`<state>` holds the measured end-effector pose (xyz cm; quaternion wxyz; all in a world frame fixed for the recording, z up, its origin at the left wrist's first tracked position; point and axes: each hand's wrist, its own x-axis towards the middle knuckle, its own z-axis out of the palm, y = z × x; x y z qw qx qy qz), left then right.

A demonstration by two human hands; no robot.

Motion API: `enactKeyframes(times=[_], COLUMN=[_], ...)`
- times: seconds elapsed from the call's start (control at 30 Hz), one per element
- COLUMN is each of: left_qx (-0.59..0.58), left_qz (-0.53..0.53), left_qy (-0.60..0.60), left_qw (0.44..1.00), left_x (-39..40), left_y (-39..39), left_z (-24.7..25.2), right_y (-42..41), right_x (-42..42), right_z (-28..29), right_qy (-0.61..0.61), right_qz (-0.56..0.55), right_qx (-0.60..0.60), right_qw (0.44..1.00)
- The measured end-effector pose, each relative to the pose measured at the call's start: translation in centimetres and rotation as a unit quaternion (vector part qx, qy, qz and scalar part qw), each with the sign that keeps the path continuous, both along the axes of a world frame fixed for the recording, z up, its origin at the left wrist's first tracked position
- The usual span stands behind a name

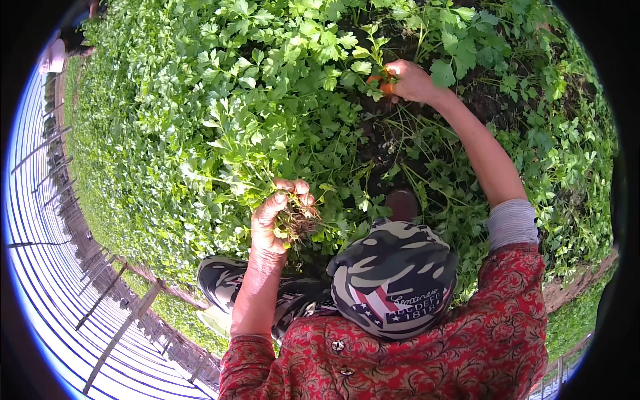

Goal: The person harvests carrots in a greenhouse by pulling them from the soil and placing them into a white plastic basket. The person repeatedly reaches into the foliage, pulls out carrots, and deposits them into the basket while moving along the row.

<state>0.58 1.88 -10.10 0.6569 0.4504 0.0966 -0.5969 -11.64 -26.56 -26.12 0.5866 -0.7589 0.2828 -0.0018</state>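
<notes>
My left hand [272, 215] is closed around a bunch of celery-like plants. Their tangled brown roots [301, 218] hang out on the right of the palm, and the leafy stems [235, 172] spread up and left. Farther out, my right hand [411, 82] reaches into the standing greens, its fingers closed on an orange object [386, 85], possibly a tool handle. Leaves partly cover it, so its full shape is hidden. A leafy sprig [372, 47] rises just beyond those fingers. Between the hands lie dark soil [382, 142] and loose stems [407, 125].
Dense celery-like foliage [150, 125] fills the ground ahead and left. Camouflage cloth bearing print [395, 280] bulges before my red patterned shirt [400, 365]. A brown shoe toe [402, 205] shows beyond it. Another person [54, 56] is at upper left. Poles [122, 337] support a ribbed translucent cover [40, 295].
</notes>
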Motion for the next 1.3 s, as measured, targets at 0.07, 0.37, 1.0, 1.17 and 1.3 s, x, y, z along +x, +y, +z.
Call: enactKeyframes(times=[0.07, 0.37, 1.0, 1.17, 1.3], left_qx=[0.001, -0.003, 0.017, 0.004, 0.001], left_qz=[0.009, 0.009, 0.005, 0.020, 0.024], left_qy=[0.003, 0.005, -0.002, 0.013, 0.021], left_qw=[1.000, 1.000, 1.000, 1.000, 1.000], left_x=[-0.3, -0.1, -0.4, -0.4, -0.5], left_y=[-0.4, -0.1, 0.0, 0.1, -0.2], left_z=[-0.2, -0.2, -0.7, -0.4, -0.9], right_y=[1.2, -2.2, 2.3, 0.9, -1.9], right_x=[2.0, 2.1, 5.3, 4.4, -0.5], right_z=[1.1, -9.3, -2.6, -8.3, -3.0], right_qy=[0.072, -0.249, 0.063, -0.187, -0.170], right_qz=[0.143, -0.091, -0.034, -0.145, -0.256], right_qx=[-0.177, -0.054, -0.299, -0.120, 0.264], right_qw=[0.971, 0.963, 0.951, 0.964, 0.914])
